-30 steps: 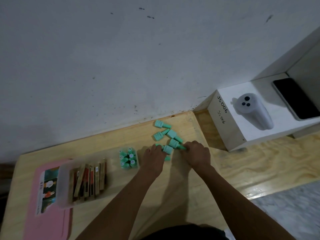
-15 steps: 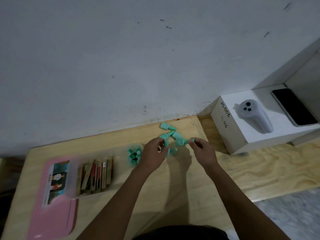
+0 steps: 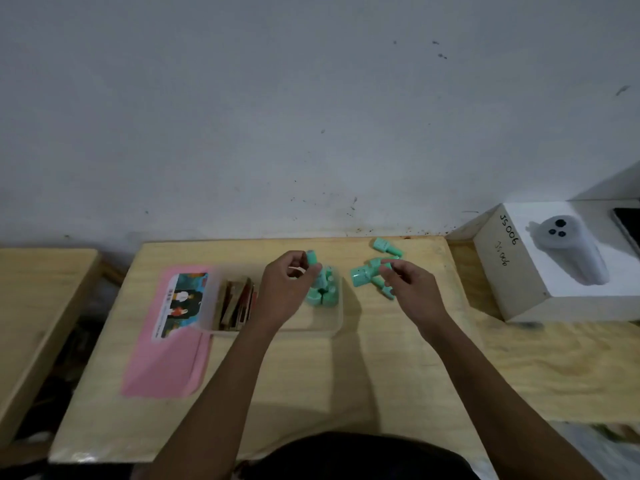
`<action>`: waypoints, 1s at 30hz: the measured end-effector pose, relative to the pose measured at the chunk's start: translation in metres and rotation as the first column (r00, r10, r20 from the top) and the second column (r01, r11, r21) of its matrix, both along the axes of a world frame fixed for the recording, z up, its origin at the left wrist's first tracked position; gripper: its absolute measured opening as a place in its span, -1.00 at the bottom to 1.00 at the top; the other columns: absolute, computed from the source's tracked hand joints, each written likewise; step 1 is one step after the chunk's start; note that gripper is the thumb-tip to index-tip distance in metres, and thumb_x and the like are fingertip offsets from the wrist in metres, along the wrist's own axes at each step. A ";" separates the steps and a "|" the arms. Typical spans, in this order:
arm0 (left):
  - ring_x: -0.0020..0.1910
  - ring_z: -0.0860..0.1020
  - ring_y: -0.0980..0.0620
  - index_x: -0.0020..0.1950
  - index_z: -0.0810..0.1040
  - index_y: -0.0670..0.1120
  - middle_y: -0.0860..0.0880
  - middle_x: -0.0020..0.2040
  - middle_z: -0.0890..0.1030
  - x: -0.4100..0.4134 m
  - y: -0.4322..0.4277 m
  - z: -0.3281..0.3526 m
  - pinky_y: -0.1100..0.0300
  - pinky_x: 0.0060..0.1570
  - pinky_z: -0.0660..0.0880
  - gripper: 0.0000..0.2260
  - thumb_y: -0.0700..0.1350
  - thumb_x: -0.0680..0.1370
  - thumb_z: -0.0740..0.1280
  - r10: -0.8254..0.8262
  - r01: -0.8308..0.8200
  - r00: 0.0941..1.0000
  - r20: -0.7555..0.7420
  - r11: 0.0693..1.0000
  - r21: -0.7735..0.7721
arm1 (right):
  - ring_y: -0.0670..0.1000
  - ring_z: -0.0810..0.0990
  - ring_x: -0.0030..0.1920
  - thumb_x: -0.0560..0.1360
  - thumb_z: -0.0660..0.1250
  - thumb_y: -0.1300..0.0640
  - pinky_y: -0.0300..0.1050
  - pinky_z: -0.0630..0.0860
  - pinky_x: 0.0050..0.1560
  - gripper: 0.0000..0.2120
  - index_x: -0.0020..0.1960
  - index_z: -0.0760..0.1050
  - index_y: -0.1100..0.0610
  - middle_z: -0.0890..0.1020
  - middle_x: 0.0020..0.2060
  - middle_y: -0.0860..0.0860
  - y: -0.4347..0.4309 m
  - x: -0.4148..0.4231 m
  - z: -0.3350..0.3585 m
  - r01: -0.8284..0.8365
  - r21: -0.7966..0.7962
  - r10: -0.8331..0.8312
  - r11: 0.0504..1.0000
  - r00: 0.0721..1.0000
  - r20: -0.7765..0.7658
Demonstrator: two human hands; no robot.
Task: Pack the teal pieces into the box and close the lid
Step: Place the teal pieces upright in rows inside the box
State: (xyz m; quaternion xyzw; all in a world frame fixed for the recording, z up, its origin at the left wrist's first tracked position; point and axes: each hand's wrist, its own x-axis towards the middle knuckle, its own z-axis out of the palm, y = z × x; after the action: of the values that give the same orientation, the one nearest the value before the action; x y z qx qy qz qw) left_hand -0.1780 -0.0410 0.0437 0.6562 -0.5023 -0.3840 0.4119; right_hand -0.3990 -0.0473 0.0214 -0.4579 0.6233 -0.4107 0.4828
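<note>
A clear plastic box (image 3: 325,329) lies on the wooden table, with several teal pieces (image 3: 323,294) standing at its right end. My left hand (image 3: 284,289) hovers over that cluster and pinches one teal piece (image 3: 311,257) in its fingertips. To the right of the box, loose teal pieces (image 3: 362,277) lie on the table, one more (image 3: 386,247) near the wall. My right hand (image 3: 412,285) is over the loose pile with a teal piece (image 3: 388,265) in its fingertips. The pink lid (image 3: 166,344) lies flat at the box's left.
Brown and red cards (image 3: 237,304) stand in the box's left part. A white carton (image 3: 554,268) with a grey device (image 3: 571,251) on top sits at the right, beside a dark phone (image 3: 628,226). A second table (image 3: 38,306) is at the left.
My left hand lifted a teal piece from the pile and carried it left over the box. My right hand rose off the table holding a piece. The view shifted left.
</note>
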 end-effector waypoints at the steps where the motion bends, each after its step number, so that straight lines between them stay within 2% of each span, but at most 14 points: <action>1: -0.20 0.55 0.09 -0.05 0.59 -0.02 0.06 -0.17 0.62 0.006 0.003 0.000 0.30 -0.24 0.46 -0.91 -0.07 0.47 0.42 0.010 -0.010 1.000 0.018 1.000 0.001 | -0.18 0.61 -0.14 0.53 0.37 0.06 -0.38 0.53 -0.18 -0.84 0.09 0.62 0.03 0.67 -0.09 -0.07 0.000 0.008 0.000 -0.059 -0.030 0.057 0.998 0.994 -0.089; 3: -0.24 0.55 0.10 -0.05 0.60 -0.05 0.07 -0.20 0.61 0.016 0.009 0.000 0.29 -0.27 0.46 -0.89 -0.07 0.47 0.43 0.001 -0.002 0.998 0.061 1.000 0.010 | -0.18 0.61 -0.13 0.51 0.39 0.04 -0.41 0.49 -0.17 -0.81 0.11 0.61 0.03 0.66 -0.06 -0.11 -0.001 0.023 -0.005 -0.192 -0.072 0.166 0.979 0.948 -0.271; 5: -0.26 0.56 0.11 -0.06 0.61 -0.07 0.09 -0.21 0.61 0.025 0.014 -0.003 0.34 -0.29 0.46 -0.88 -0.07 0.45 0.45 -0.018 0.017 0.995 0.099 1.000 0.012 | -0.16 0.59 -0.14 0.50 0.39 0.02 -0.29 0.50 -0.15 -0.79 0.12 0.60 0.02 0.63 -0.05 -0.14 0.001 0.038 -0.012 -0.303 -0.082 0.243 0.949 0.876 -0.417; 7: -0.29 0.56 0.14 -0.07 0.62 -0.07 0.13 -0.25 0.60 0.029 0.017 -0.008 0.42 -0.30 0.43 -0.88 -0.08 0.44 0.46 -0.027 0.026 0.990 0.141 1.000 0.009 | -0.12 0.58 -0.15 0.50 0.37 0.00 -0.17 0.50 -0.13 -0.78 0.13 0.58 -0.02 0.60 -0.02 -0.16 0.004 0.051 -0.016 -0.403 -0.075 0.285 0.912 0.755 -0.590; 10: -0.31 0.53 0.21 -0.11 0.61 -0.03 0.15 -0.27 0.58 0.030 0.018 -0.017 0.40 -0.28 0.40 -0.90 -0.10 0.42 0.48 -0.019 0.016 0.985 0.171 1.000 0.021 | -0.02 0.61 -0.04 0.53 0.31 -0.01 -0.10 0.48 -0.06 -0.75 0.19 0.56 -0.01 0.63 0.07 -0.08 0.005 0.063 -0.023 -0.535 -0.044 0.301 0.844 0.539 -0.787; 13: -0.27 0.57 0.14 -0.07 0.63 -0.06 0.07 -0.22 0.62 0.029 0.017 -0.028 0.44 -0.28 0.41 -0.88 -0.10 0.42 0.47 -0.041 0.035 0.979 0.199 0.999 0.033 | 0.07 0.60 0.04 0.55 0.26 0.02 -0.02 0.46 0.04 -0.76 0.17 0.57 0.02 0.64 0.07 0.00 0.002 0.074 -0.031 -0.571 0.013 0.273 0.821 0.373 -0.887; 15: -0.25 0.59 0.12 -0.05 0.65 -0.09 0.02 -0.19 0.65 0.027 0.016 -0.036 0.48 -0.32 0.41 -0.86 -0.10 0.42 0.47 -0.040 0.031 0.975 0.217 0.998 0.046 | 0.07 0.59 0.04 0.55 0.24 0.05 -0.01 0.40 0.05 -0.79 0.13 0.58 0.02 0.65 0.03 0.00 0.002 0.078 -0.037 -0.563 0.033 0.247 0.826 0.309 -0.918; 18: -0.23 0.60 0.12 -0.02 0.65 -0.12 -0.02 -0.14 0.67 0.024 0.013 -0.049 0.49 -0.31 0.42 -0.82 -0.11 0.41 0.48 -0.034 0.022 0.971 0.236 0.998 0.053 | 0.08 0.60 -0.05 0.50 0.31 0.10 -0.02 0.39 -0.04 -0.86 0.01 0.61 0.02 0.67 -0.07 -0.01 0.003 0.083 -0.045 -0.545 0.056 0.224 0.837 0.246 -0.943; 20: -0.23 0.61 0.14 0.00 0.65 -0.13 -0.03 -0.12 0.67 0.023 0.011 -0.059 0.49 -0.28 0.44 -0.79 -0.10 0.40 0.49 -0.046 0.029 0.966 0.254 0.997 0.070 | 0.08 0.60 -0.16 0.39 0.42 0.12 -0.02 0.42 -0.14 -0.93 -0.13 0.64 0.02 0.67 -0.21 -0.01 0.005 0.086 -0.048 -0.519 0.082 0.209 0.851 0.191 -0.959; 23: -0.22 0.61 0.10 0.00 0.67 -0.13 -0.07 -0.13 0.66 0.019 0.010 -0.071 0.36 -0.20 0.52 -0.79 -0.12 0.39 0.49 -0.062 0.040 0.961 0.271 0.995 0.088 | 0.08 0.56 -0.22 0.25 0.53 0.12 -0.03 0.44 -0.24 -0.89 -0.22 0.66 0.01 0.62 -0.29 -0.01 0.006 0.088 -0.055 -0.484 0.018 0.127 0.875 0.194 -0.973; 26: -0.20 0.60 0.04 0.00 0.66 -0.13 -0.10 -0.13 0.64 0.013 0.009 -0.077 0.15 -0.11 0.58 -0.80 -0.15 0.40 0.48 -0.083 0.057 0.951 0.296 0.994 0.096 | 0.09 0.53 -0.18 0.26 0.52 0.10 0.00 0.45 -0.23 -0.87 -0.19 0.67 0.02 0.58 -0.24 0.01 0.006 0.085 -0.057 -0.450 -0.044 0.079 0.892 0.252 -0.964; 30: -0.20 0.59 0.01 0.02 0.66 -0.12 -0.09 -0.16 0.61 0.003 0.008 -0.088 0.16 -0.15 0.56 -0.81 -0.16 0.41 0.46 -0.111 0.077 0.939 0.325 0.990 0.116 | 0.07 0.54 -0.14 0.31 0.51 0.05 0.00 0.46 -0.20 -0.84 -0.11 0.67 0.00 0.57 -0.19 -0.01 0.007 0.079 -0.062 -0.423 -0.047 0.099 0.905 0.317 -0.943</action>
State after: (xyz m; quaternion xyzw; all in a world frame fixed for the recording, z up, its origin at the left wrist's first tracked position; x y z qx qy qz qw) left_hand -0.1747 -0.0327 -0.0440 0.7068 -0.5747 -0.3128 0.2690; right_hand -0.3197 -0.0399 -0.0404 -0.7676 0.6346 -0.0821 0.0368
